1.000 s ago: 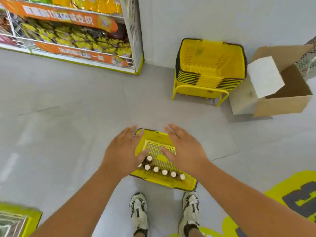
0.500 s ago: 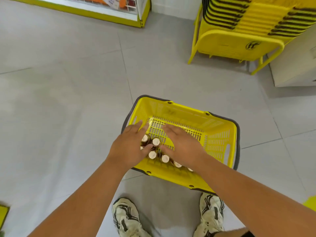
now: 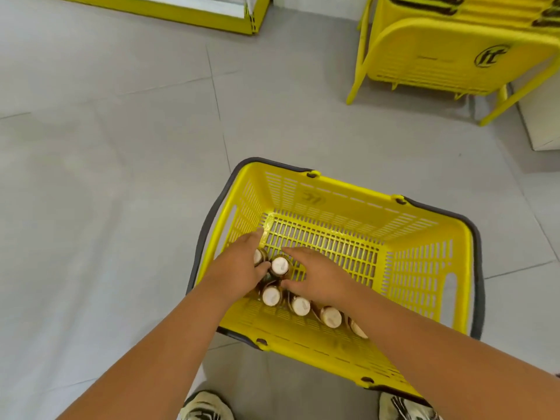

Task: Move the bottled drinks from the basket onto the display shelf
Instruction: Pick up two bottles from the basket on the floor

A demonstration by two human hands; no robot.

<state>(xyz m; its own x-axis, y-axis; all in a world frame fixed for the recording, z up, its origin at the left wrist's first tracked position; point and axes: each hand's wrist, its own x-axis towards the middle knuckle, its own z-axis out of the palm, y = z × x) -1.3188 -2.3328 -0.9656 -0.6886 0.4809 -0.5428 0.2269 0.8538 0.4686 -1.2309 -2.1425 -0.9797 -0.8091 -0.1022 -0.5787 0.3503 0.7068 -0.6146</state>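
Bottled drinks with pale caps stand clustered in the near-left corner of the yellow basket, which sits on the grey floor. The left hand curls round one bottle at the cluster's 9 o'clock side. The right hand reaches in from 3 o'clock; its grip cannot be told. A basket stack stands at 1 o'clock.

The person now leans in much closer over the yellow basket, which fills far more of the view than a second ago. Both hands have dropped inside: the left hand curls around a white-capped bottle, and the right hand closes beside another bottle. The snack shelf has slipped mostly out of view.
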